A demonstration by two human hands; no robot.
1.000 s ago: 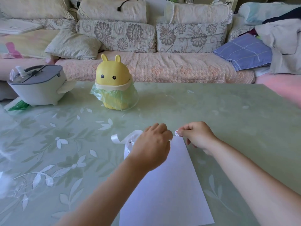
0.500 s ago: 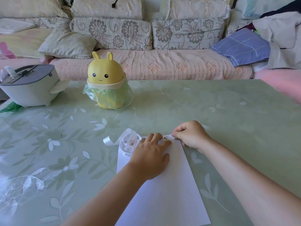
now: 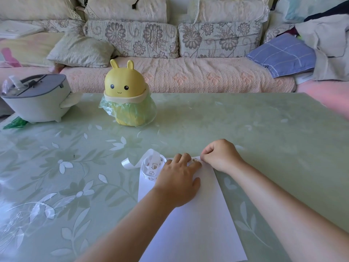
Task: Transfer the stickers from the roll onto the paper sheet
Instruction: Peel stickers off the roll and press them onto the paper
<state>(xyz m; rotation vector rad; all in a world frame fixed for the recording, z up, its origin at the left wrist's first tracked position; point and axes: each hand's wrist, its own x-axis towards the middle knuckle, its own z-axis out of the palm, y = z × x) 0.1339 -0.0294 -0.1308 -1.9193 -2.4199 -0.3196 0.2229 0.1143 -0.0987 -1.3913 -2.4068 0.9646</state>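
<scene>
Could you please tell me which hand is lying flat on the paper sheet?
The left hand, pressing its straight fingers on the paper sheet; the right hand is curled, pinching the sticker strip.

One sticker roll [image 3: 151,166], one paper sheet [image 3: 198,224]

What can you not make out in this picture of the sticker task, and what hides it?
Head view, right hand: its curled fingers hide whether a sticker is peeled off the free end of the sticker roll.
Head view, left hand: it covers the strip and the part of the paper sheet beneath it.
Head view, sticker roll: its printed figures are too small to identify.
Head view, paper sheet: its near left corner is cut off by the bottom edge.
</scene>
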